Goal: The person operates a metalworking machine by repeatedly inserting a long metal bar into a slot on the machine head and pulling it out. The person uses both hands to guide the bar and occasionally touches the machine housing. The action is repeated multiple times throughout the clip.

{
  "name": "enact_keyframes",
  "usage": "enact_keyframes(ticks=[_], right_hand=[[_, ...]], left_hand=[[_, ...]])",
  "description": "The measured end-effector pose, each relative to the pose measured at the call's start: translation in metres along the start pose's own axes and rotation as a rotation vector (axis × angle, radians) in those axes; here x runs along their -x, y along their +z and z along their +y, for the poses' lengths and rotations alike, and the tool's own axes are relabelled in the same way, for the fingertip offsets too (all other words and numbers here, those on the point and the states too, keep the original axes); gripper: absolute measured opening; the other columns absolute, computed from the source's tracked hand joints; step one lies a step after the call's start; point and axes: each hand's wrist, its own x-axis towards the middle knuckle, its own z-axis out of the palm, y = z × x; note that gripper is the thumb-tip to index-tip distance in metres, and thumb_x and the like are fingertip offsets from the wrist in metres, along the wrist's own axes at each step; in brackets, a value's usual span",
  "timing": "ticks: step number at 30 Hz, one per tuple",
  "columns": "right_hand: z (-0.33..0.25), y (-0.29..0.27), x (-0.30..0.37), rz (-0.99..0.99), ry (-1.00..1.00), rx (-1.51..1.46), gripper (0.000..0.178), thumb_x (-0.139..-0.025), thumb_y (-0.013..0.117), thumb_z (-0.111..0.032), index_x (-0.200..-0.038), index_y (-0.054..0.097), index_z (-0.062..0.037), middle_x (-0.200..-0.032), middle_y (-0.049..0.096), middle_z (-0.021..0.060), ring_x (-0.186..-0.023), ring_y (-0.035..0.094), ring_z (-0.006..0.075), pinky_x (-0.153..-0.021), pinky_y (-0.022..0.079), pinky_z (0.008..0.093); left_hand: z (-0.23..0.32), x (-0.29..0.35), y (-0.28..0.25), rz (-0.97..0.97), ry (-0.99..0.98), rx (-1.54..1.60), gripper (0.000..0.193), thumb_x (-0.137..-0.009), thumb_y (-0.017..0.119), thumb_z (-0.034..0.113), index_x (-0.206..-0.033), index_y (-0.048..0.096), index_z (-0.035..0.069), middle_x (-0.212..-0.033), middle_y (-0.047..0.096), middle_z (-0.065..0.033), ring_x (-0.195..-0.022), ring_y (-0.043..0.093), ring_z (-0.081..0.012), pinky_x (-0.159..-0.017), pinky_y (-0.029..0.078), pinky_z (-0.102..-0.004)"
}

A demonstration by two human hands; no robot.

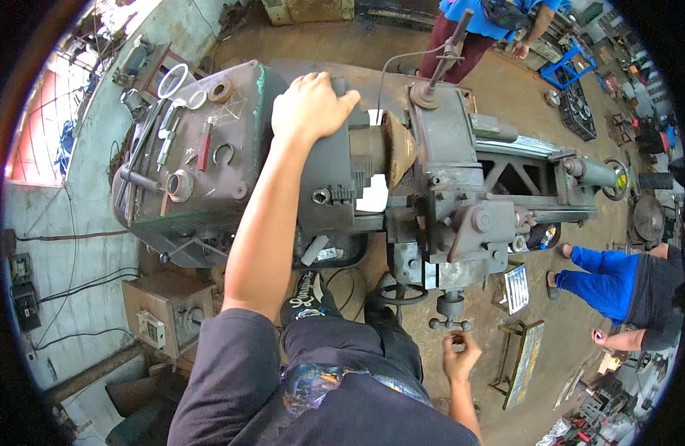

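Note:
A large metal lathe stretches across the view. My left hand (309, 110) lies over the top of its dark chuck (320, 171), with the fingers bent over the far rim and the thumb apart. To the right of the chuck, a rusty flared workpiece (397, 149) is held in line with it. My right hand (461, 358) is down at the lower right, its fingers curled in a pinch around something dark that I cannot make out. Just above that hand is the ball-ended crank handle (449, 323) of the carriage (480, 230); a small gap separates them.
Loose tools, rings and a red bar (205, 146) lie on the headstock (238, 97). One person (480, 33) stands beyond the lathe, another (632, 286) at the right. A handwheel (402, 294) juts out by my legs. A metal stand (522, 364) is right of my right hand.

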Motion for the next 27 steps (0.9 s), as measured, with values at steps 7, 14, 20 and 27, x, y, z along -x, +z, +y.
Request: enact_keyframes(ticks=[7,14,20,27], right_hand=[[0.069,0.015,-0.035,0.14,0.216,0.428,0.067,-0.077,0.088,-0.033,-0.129,0.06,-0.0008,-0.119,0.06,0.0244,-0.109,0.061,0.0406,-0.096,0.049,0.0487],[0.096,0.036,-0.032,-0.058,0.425,0.366,0.077,-0.071,0.091,-0.041,-0.128,0.061,0.0017,-0.115,0.067,0.024,-0.103,0.068,0.0355,-0.092,0.053,0.0446],[0.093,0.046,-0.047,-0.092,0.341,0.27,0.06,-0.067,0.088,-0.028,-0.114,0.065,0.0021,-0.087,0.075,0.0194,-0.079,0.075,0.0369,-0.079,0.058,0.0455],[0.086,0.058,-0.051,-0.074,0.268,0.557,0.043,-0.061,0.088,-0.027,-0.087,0.071,0.0034,-0.086,0.071,0.0209,-0.081,0.071,0.0431,-0.077,0.056,0.0504]], left_hand=[[-0.003,-0.045,-0.008,-0.353,-0.095,0.036,0.068,-0.093,0.054,0.061,-0.126,0.071,0.004,-0.132,0.068,-0.0211,-0.126,0.063,-0.0369,-0.107,0.049,-0.0474],[-0.006,-0.059,-0.004,-0.442,-0.136,0.066,0.069,-0.092,0.053,0.062,-0.128,0.072,0.006,-0.132,0.067,-0.0252,-0.124,0.063,-0.0422,-0.107,0.049,-0.0484],[-0.007,-0.056,-0.003,-0.411,-0.116,0.068,0.068,-0.092,0.054,0.062,-0.127,0.072,0.006,-0.13,0.068,-0.025,-0.124,0.063,-0.0421,-0.107,0.049,-0.0475],[-0.009,-0.061,0.001,-0.404,-0.111,0.043,0.066,-0.092,0.054,0.06,-0.124,0.074,0.007,-0.126,0.069,-0.0261,-0.122,0.064,-0.043,-0.107,0.049,-0.0469]])
